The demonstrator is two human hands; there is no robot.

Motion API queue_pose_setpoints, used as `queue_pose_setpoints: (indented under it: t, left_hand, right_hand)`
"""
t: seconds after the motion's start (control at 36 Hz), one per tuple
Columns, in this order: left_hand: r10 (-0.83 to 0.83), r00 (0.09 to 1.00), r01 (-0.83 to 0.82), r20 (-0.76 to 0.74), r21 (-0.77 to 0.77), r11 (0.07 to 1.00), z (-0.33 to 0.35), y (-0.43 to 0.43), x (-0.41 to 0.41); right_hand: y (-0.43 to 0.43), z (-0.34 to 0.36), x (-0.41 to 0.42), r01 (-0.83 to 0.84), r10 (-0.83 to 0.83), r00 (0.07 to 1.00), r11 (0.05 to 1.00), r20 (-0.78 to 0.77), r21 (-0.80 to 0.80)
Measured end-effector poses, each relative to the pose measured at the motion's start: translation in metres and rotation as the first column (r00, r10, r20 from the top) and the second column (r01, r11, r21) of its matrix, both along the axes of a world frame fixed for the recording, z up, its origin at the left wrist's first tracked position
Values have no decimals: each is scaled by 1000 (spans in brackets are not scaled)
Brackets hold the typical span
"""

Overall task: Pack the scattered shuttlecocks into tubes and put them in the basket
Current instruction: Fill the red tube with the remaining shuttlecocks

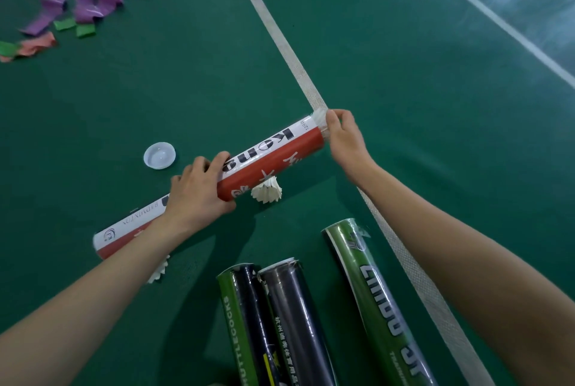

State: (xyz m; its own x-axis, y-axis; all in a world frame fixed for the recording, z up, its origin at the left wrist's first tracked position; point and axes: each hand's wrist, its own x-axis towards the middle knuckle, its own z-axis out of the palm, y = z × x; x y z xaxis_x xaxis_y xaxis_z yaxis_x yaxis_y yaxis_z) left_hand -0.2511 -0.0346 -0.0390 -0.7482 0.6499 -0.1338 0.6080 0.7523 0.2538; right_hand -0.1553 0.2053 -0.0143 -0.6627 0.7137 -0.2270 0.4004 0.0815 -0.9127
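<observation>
A red and white shuttlecock tube [267, 161] lies slanted across the green court floor. My left hand [199, 189] grips it around the middle. My right hand [345, 136] is at its far end, fingers curled on a white shuttlecock [320, 116] whose feathers stick out of the tube's mouth. A loose white shuttlecock [267, 191] lies on the floor just below the tube. Another shuttlecock [158, 272] peeks out from under my left forearm. A white plastic tube cap [159, 155] lies upturned to the left of my left hand.
Three more tubes lie near me: a green and black one [245, 323], a dark one [295, 317] and a green one [376, 301]. Purple, green and pink torn wrappers [93, 3] litter the far left. A white court line [289, 52] runs diagonally.
</observation>
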Motion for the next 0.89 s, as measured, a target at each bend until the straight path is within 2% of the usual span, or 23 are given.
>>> queue_pose_setpoints:
  t: [0.08,0.22,0.28,0.33,0.44,0.53,0.58,0.67,0.72,0.81,0.83,0.89]
  left_hand:
    - [0,1000,1,-12,26,1000,1,-2,-2]
    - [-33,998,35,-61,36,999,1,-17,-6]
    - [-26,997,28,-71,26,999,1,-23,-9]
    - [-11,998,12,-69,3,1000,1,-27,-11]
    - [61,997,-64,-49,-59,996,-2,-34,-17]
    - [126,992,-127,-18,-101,987,-6,-44,-22]
    - [160,987,-159,-3,-116,980,-9,-51,-26]
    - [199,980,-195,28,-118,974,-13,-58,-30]
    - [211,977,-205,44,-111,972,-15,-61,-32]
    - [213,976,-208,44,-100,973,-18,-66,-35]
    - [211,977,-207,41,-98,974,-19,-68,-36]
    - [204,979,-200,31,-95,975,-20,-71,-39]
  right_hand:
    - [-10,5,1,-69,64,996,993,-57,-95]
    - [-20,1,0,-243,236,970,948,-62,-203]
    - [-25,-3,-3,-276,274,961,929,-41,-245]
    - [-31,-10,-8,-240,239,970,941,-36,-238]
    - [-43,-28,-17,-36,36,999,996,6,-88]
    - [-53,-38,-18,-54,46,996,993,74,106]
    - [-58,-45,-20,-133,113,987,973,115,187]
    - [-66,-54,-22,-451,389,876,871,286,196]
    - [-72,-59,-20,-624,527,765,748,371,225]
    - [-76,-68,-19,-771,587,636,511,501,379]
    - [-75,-71,-19,-778,586,629,483,512,402]
    - [-72,-71,-22,-719,570,695,545,439,431]
